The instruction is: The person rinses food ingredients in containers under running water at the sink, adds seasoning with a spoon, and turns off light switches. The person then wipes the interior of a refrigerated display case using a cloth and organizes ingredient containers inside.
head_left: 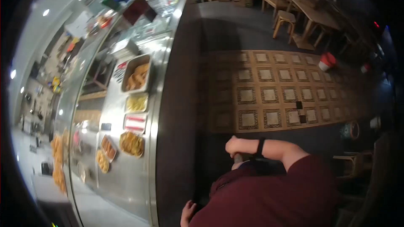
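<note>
My right hand (235, 145), below a black wristband, is closed in front of my maroon shirt. A small brownish thing shows just under it, too blurred to name. My left hand (188, 212) is low beside the dark counter front, fingers loosely apart, nothing visible in it. To the left, a steel counter (126, 185) holds a deep metal tray (137, 73) of brown food, a tray of pale yellow food (137, 102), a red-and-white pack (134, 123), a dish of yellow-brown food (131, 144) and two smaller dishes of food (108, 148) (102, 161).
A stack of white containers (125, 48) stands on the counter behind a glass edge. Patterned tiles (265, 75) cover part of the dark floor. A red-and-white bucket (327, 62), a stool (284, 22) and wooden tables (313, 12) are farther off.
</note>
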The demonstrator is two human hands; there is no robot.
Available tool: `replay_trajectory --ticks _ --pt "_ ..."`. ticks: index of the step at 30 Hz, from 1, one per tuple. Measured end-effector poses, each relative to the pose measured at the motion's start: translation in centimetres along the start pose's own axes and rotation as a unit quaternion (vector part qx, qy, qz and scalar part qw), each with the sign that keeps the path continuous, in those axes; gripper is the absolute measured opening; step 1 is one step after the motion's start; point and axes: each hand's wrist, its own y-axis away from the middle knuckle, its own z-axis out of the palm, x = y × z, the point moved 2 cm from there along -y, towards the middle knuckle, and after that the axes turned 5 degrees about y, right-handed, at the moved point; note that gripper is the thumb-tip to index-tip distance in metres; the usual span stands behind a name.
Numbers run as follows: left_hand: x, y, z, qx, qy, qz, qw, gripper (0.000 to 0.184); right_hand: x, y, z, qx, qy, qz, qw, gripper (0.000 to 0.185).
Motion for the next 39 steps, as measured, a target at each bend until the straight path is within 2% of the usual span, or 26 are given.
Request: replay_trajectory --ticks 1,2,4,6,8,9,10,11,12,14,17,20,21,23,24,25,27,29,31,32,33,34,36,37,38,39 --pt "-4.1 -4.8 1.4 -0.050 0.006 -0.035 0.998 0.044 4.3 2.6 1.8 0.046 -0.162 -0.042 0.985 0.041" --pt "-1.4 -7.7 3.0 -0.080 0.006 -0.072 0.994 0.044 7.6 2.4 4.8 0.140 -0.273 -0.023 0.951 0.041" --pt "7.2 -14.6 5.6 -0.085 0.038 -0.141 0.986 0.042 18.4 0.5 13.5 0.340 -0.474 0.080 0.808 0.042" --pt "14.8 -21.9 7.5 -0.087 0.042 -0.156 0.983 0.041 24.5 0.7 19.3 0.349 -0.586 0.173 0.711 0.045" --pt "22.3 -28.7 8.7 -0.090 0.046 -0.147 0.984 0.040 28.7 -1.0 28.2 0.315 -0.651 0.336 0.604 0.042" --pt "25.9 -32.1 9.2 -0.091 0.040 -0.143 0.985 0.039 30.3 -1.2 32.3 0.231 -0.647 0.434 0.583 0.043" --pt "29.2 -35.4 9.4 -0.097 0.035 -0.134 0.986 0.038 30.4 1.0 33.0 0.216 -0.682 0.491 0.497 0.043" --pt "32.7 -39.0 9.5 -0.103 0.027 -0.124 0.987 0.038 30.3 6.0 28.5 0.120 -0.689 0.518 0.493 0.039" --pt "36.6 -42.1 9.4 -0.112 0.021 -0.113 0.987 0.038 31.2 -0.1 37.0 0.046 -0.655 0.418 0.628 0.037" --pt "44.3 -48.8 9.6 -0.119 0.005 -0.095 0.988 0.037 32.3 9.5 24.1 -0.072 -0.766 0.262 0.583 0.041" --pt "55.7 -58.7 9.4 -0.123 -0.052 -0.030 0.991 0.036 37.1 12.0 17.3 -0.086 -0.855 0.207 0.468 0.040" --pt "68.7 -70.6 11.7 -0.120 -0.179 0.181 0.960 0.036 43.1 7.9 21.0 0.216 -0.886 0.301 0.280 0.043" --pt "74.4 -74.1 13.2 -0.104 -0.227 0.281 0.927 0.036 45.5 6.4 21.1 0.256 -0.860 0.388 0.213 0.044" --pt "85.0 -80.3 17.0 -0.078 -0.219 0.434 0.871 0.037 49.1 4.1 20.5 0.256 -0.850 0.397 0.234 0.050" --pt "94.7 -73.7 19.3 -0.086 -0.232 0.330 0.911 0.034 50.9 3.9 18.9 0.224 -0.865 0.372 0.253 0.051" --pt "99.7 -74.4 21.3 -0.151 -0.145 0.365 0.907 0.030 53.1 3.9 17.9 0.192 -0.877 0.348 0.271 0.052" --pt "108.3 -71.7 24.8 -0.171 -0.023 0.403 0.899 0.032 56.1 2.0 18.0 0.127 -0.916 0.307 0.223 0.036" --pt "112.0 -73.3 26.5 -0.182 -0.059 0.407 0.893 0.032 64.4 4.0 11.4 0.053 -0.811 0.238 0.532 0.034" --pt "113.7 -77.5 26.5 -0.185 -0.073 0.373 0.906 0.034 72.5 3.3 8.1 0.027 -0.794 0.188 0.577 0.033" --pt "111.9 -81.4 26.0 -0.158 -0.092 0.383 0.906 0.036 76.2 1.2 8.8 0.030 -0.855 0.183 0.485 0.034" --pt "112.4 -81.3 25.1 -0.162 -0.152 0.266 0.938 0.038 80.6 -0.6 9.2 0.029 -0.903 0.180 0.389 0.034" --pt "110.5 -83.6 23.9 -0.143 -0.239 0.260 0.924 0.040 84.6 -1.8 9.6 0.025 -0.939 0.180 0.293 0.035" --pt "110.3 -83.3 21.3 -0.158 -0.229 0.174 0.945 0.043 96.7 -3.0 8.1 -0.008 -0.880 0.181 0.440 0.033" --pt "105.2 -88.6 19.4 -0.121 -0.200 0.091 0.968 0.040 102.5 -2.9 6.4 0.015 -0.887 0.169 0.430 0.032" --pt "105.4 -88.3 18.6 -0.097 -0.212 0.024 0.972 0.037 109.4 1.3 -1.2 0.013 -0.860 0.224 0.458 0.030" --pt "106.5 -88.3 17.7 -0.074 -0.227 -0.040 0.970 0.035 115.4 0.1 -1.4 0.052 -0.861 0.212 0.460 0.029"
